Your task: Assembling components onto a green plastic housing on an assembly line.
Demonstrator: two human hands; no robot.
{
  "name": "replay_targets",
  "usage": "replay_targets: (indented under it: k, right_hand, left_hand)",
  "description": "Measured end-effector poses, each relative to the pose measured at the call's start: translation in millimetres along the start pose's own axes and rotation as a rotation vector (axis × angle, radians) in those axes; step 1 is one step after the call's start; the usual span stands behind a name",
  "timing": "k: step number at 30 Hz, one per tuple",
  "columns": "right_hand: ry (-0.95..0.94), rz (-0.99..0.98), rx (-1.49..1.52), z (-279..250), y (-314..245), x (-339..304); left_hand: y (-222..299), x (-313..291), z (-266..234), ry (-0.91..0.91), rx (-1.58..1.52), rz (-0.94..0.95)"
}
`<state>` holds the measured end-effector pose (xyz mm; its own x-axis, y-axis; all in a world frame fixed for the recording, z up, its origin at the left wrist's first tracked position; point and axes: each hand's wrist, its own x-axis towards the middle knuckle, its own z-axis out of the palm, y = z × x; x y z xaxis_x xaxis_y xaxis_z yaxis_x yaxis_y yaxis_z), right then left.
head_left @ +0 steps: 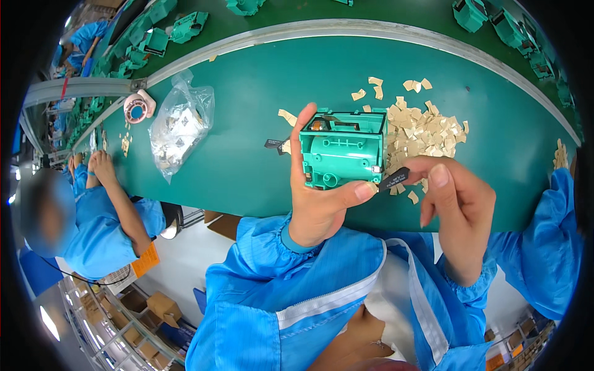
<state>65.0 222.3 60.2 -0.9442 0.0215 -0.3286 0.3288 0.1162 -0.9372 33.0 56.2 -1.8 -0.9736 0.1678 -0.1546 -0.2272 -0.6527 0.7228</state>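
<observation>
Your left hand [322,207] is spread around a hollow, bright green plastic housing [343,150] with a rounded, drum-like body, keeping it above or against the flat green tabletop [247,161]; which of the two, you cannot tell from this view. Your index finger stands along the housing's left side and your thumb runs under its near edge, so the grip is wide but closed on it. A coppery part [317,125] shows inside the housing's far left corner.

Your right hand [455,201] is loosely curled to the right of it. A flat black strip [393,179] with pale print reaches from your right index fingertip to the tip of your left thumb, by the housing's near right corner. Whether your right thumb also presses on the strip, or the strip touches the housing, cannot be told.

Behind and right of the housing lies a loose heap of small beige flat pieces [427,133]. Left of your left hand, a second black strip [272,144] lies on the tabletop. Farther left are a clear plastic bag [179,133] with contents and a round white tape roll [135,111].
</observation>
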Motion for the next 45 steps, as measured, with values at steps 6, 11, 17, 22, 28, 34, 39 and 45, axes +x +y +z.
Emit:
replay_targets:
  k: [6, 11, 17, 22, 28, 34, 39, 45]
  right_hand:
    - [0.198, -0.585, -0.201, 3, 17, 6]
    - [0.177, -0.635, -0.205, 23, 25, 16]
    - [0.118, -0.422, 0.18, 30, 35, 23]
    - [0.158, -0.491, 0.15, 35, 36, 24]
    - [0.24, -0.601, 0.066, 38, 38, 26]
    - [0.259, -0.624, 0.033, 38, 36, 27]
    - [0.26, -0.628, -0.009, 37, 35, 25]
    - [0.271, -0.638, -0.022, 37, 35, 25]
  left_hand:
    - [4, 2, -3, 0.051, -0.005, -0.036]
    - [2, 0, -2, 0.047, 0.011, -0.024]
    - [-5, -1, -4, -0.026, -0.144, -0.114]
    - [-8, -1, -10, -0.08, -0.207, -0.219]
    - [-11, 0, -9, -0.105, -0.175, -0.223]
    - [-11, 1, -11, -0.115, -0.183, -0.235]
    - [-12, 1, -8, -0.055, -0.402, -0.273]
    - [-12, 1, -13, -0.114, -0.188, -0.253]
